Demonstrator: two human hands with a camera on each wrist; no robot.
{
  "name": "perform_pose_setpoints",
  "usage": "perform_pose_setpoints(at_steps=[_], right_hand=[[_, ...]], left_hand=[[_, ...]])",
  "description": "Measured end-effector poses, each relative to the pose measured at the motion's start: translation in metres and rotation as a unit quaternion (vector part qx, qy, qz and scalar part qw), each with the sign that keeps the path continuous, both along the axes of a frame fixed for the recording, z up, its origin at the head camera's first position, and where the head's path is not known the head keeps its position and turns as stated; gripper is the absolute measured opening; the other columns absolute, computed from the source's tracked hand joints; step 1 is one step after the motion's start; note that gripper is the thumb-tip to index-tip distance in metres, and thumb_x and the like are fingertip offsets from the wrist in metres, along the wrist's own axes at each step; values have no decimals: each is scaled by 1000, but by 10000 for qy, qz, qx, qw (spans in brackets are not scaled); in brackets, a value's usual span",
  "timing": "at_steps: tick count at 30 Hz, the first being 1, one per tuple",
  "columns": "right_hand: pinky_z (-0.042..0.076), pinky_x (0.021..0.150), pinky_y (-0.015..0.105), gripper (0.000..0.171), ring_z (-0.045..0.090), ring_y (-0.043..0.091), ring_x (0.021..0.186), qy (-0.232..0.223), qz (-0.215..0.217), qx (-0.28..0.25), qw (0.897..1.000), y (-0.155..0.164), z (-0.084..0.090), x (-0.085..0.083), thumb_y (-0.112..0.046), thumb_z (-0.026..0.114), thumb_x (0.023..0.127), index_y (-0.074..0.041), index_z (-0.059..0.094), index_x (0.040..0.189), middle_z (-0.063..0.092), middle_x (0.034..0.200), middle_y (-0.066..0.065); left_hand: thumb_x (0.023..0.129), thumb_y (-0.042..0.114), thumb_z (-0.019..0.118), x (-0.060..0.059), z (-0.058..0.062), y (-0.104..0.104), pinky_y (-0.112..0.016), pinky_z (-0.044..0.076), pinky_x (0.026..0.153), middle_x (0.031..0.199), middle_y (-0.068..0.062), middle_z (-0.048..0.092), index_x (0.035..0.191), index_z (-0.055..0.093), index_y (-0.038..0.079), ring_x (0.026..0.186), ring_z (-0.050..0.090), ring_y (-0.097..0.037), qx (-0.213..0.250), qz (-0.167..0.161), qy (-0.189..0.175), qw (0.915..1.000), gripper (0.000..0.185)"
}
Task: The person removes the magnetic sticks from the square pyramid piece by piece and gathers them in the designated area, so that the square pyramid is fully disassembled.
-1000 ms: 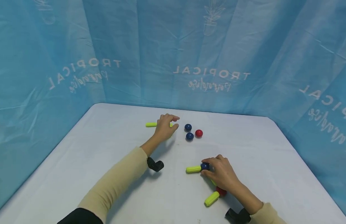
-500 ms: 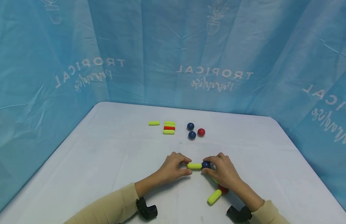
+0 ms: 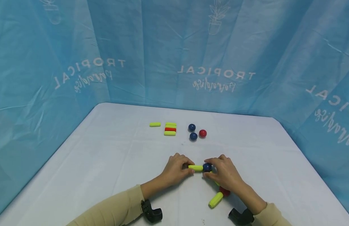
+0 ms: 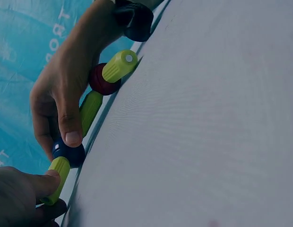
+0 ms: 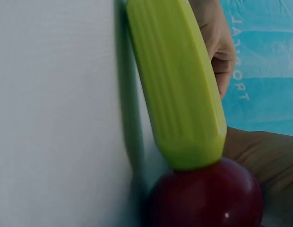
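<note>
My left hand (image 3: 175, 169) pinches the left end of a yellow-green ribbed toy rod (image 3: 195, 168) between thumb and fingers. The rod's other end meets a dark blue ball (image 3: 206, 167), which my right hand (image 3: 226, 172) grips with thumb and fingertips. From that ball a second yellow-green rod (image 4: 91, 109) runs to a red ball (image 3: 224, 191), partly hidden under the right hand in the head view. A third yellow-green rod (image 3: 215, 200) joins the red ball; its free end shows a silvery disc in the left wrist view. The right wrist view shows this rod close up.
Farther back on the white table (image 3: 120, 150) lies a row of yellow-green rods (image 3: 170, 133) with a red rod (image 3: 170, 129) among them. A single rod (image 3: 155, 124) lies left of these. Two blue balls (image 3: 193, 136) and a red ball (image 3: 202, 133) sit to the right.
My left hand has come back from the rods at the rear to the near chain and taken hold of the left rod's end. The right hand has stayed on the blue ball.
</note>
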State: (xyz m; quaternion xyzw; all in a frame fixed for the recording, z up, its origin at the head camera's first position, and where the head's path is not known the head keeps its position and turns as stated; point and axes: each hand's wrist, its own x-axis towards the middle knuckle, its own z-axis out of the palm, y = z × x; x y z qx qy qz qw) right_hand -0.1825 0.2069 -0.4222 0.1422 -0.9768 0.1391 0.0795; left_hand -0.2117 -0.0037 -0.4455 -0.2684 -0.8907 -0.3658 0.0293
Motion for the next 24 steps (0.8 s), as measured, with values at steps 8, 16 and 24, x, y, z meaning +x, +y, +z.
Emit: perform_pose_setpoints(at_steps=[8,16,24], right_hand=[[40,75,31,42,49,12,85,110,99,65,9999,-2,1,4,-33,80,72,-18,70,110,72,102,-2],[38,75,29,43,47,10,85,54,321,75,9994,0,0,4,-37,77,75,-20,68,114,72,104,-3],[37,73,28,41,46,8,83,112,379,89,9992,-1,-1,3,-39,76,76,-21,69,112,73,101,-4]], left_hand=[[82,25,72,-2,1,-1,-30,34,81,96,4,70,100,72,17,85,48,-8,158,-61,-82,9998,20],[80,24,74,-4,-1,-2,-32,34,83,98,4,68,102,71,17,86,47,-9,219,-173,-138,9995,23],[80,27,75,-3,-2,-1,-33,34,83,93,5,68,97,72,19,84,47,-7,169,-53,-45,9998,19]])
